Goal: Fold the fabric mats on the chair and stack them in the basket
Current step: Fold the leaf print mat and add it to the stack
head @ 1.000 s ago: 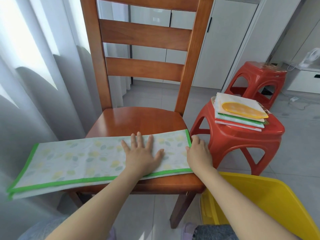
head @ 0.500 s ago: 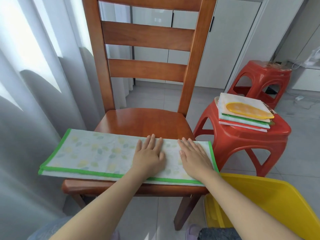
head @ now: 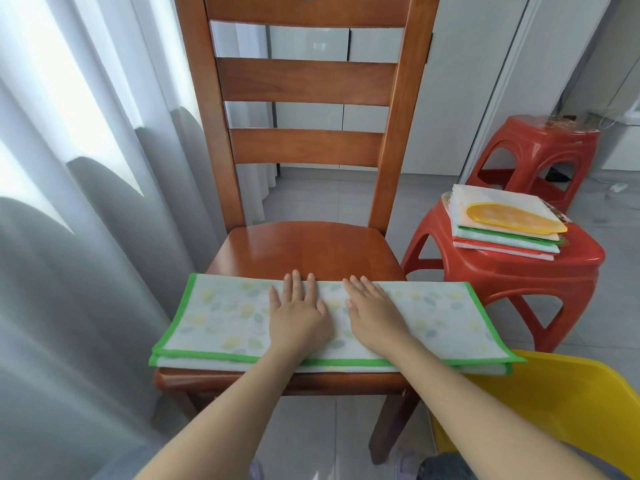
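Both forearms are reaching forward from the bottom of the frame, bare to the wrist. The left hand (head: 298,315) is lying palm down, fingers straight and close together, thumb angled inward. The right hand (head: 375,311) is lying flat just beside it, fingers extended forward, the two thumbs nearly meeting.

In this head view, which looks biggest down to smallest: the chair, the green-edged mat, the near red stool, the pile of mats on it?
1. chair
2. green-edged mat
3. near red stool, though it stands farther off than the mat, so their order is unsure
4. pile of mats
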`<state>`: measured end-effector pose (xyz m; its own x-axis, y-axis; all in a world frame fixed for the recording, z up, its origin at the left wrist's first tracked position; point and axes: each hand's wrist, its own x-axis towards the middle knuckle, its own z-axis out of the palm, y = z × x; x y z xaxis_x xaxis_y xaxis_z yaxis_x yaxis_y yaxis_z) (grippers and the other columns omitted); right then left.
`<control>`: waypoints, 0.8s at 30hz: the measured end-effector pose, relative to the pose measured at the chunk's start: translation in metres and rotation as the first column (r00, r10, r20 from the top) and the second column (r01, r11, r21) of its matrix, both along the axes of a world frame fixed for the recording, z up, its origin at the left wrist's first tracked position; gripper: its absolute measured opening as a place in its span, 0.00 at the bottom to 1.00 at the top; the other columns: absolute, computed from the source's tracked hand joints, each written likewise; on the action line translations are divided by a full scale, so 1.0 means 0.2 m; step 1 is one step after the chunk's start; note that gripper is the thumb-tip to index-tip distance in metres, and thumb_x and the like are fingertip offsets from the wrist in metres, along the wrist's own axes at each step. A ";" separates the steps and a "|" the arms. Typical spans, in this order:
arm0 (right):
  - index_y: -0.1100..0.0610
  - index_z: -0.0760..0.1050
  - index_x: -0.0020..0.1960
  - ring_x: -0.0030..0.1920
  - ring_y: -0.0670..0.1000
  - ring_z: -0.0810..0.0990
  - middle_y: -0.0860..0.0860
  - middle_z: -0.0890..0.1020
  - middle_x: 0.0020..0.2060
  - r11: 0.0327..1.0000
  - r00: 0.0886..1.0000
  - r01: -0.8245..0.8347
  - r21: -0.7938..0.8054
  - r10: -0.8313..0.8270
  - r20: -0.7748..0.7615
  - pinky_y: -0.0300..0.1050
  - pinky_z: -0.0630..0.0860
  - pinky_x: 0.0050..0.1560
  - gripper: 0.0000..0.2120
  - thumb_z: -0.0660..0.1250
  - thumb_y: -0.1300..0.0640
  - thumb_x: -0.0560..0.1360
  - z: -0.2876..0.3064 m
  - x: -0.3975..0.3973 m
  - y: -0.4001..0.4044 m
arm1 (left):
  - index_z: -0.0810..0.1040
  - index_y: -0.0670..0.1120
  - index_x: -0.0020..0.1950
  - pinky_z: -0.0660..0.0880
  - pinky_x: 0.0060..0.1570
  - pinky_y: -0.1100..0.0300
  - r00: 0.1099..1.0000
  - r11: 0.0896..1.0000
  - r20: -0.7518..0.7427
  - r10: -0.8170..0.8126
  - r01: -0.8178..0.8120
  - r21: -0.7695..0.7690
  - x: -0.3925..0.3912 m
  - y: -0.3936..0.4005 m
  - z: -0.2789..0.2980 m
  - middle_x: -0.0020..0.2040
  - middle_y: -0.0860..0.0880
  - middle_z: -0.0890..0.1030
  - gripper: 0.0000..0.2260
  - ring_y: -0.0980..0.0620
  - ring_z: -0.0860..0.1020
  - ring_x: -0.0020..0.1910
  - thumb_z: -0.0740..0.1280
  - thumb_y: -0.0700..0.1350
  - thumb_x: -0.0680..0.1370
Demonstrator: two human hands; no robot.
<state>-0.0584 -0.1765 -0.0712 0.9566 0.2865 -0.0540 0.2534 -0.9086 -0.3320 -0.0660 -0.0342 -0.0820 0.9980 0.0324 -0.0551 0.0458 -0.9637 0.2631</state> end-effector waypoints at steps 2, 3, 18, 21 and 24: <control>0.50 0.46 0.77 0.76 0.45 0.44 0.45 0.49 0.77 0.999 1.000 -0.006 -0.054 0.007 0.019 0.41 0.38 0.72 0.24 0.41 0.48 0.82 -0.01 0.00 0.01 | 0.44 0.49 0.78 0.39 0.75 0.49 0.999 0.999 -0.002 -0.033 0.033 0.005 0.01 0.05 0.00 0.79 0.47 0.43 0.25 0.50 0.41 0.77 0.43 0.51 0.81; 0.50 0.45 0.77 0.76 0.45 0.43 0.45 0.48 0.77 0.997 1.000 -0.007 -0.073 0.008 0.019 0.41 0.38 0.72 0.24 0.41 0.47 0.82 -0.01 0.00 0.01 | 0.44 0.50 0.78 0.39 0.75 0.50 0.999 0.999 0.006 -0.049 0.049 0.006 0.00 0.09 0.00 0.79 0.48 0.44 0.25 0.51 0.41 0.77 0.43 0.51 0.82; 0.46 0.63 0.71 0.68 0.49 0.60 0.45 0.67 0.68 0.987 0.992 -0.121 0.107 0.116 0.053 0.44 0.56 0.68 0.19 0.54 0.52 0.80 0.02 0.00 0.25 | 0.50 0.57 0.77 0.39 0.75 0.46 0.996 0.998 -0.064 0.059 -0.059 0.009 -0.07 0.55 0.06 0.79 0.47 0.44 0.25 0.50 0.42 0.77 0.48 0.59 0.80; 0.40 0.62 0.71 0.66 0.48 0.59 0.44 0.65 0.64 0.993 0.993 -0.108 0.036 0.109 -0.033 0.45 0.55 0.67 0.24 0.55 0.38 0.76 0.05 0.01 0.26 | 0.59 0.59 0.75 0.43 0.74 0.46 0.980 0.979 -0.074 0.186 -0.191 -0.067 -0.06 0.64 0.10 0.79 0.44 0.47 0.24 0.46 0.45 0.77 0.55 0.59 0.79; 0.39 0.56 0.73 0.68 0.49 0.56 0.45 0.60 0.66 0.983 0.981 -0.179 -0.051 0.174 -0.082 0.47 0.52 0.68 0.31 0.55 0.32 0.73 0.06 0.01 0.26 | 0.63 0.56 0.73 0.56 0.70 0.47 0.929 0.918 -0.066 0.363 -0.369 -0.146 -0.07 0.76 0.13 0.74 0.41 0.61 0.28 0.41 0.58 0.73 0.63 0.61 0.75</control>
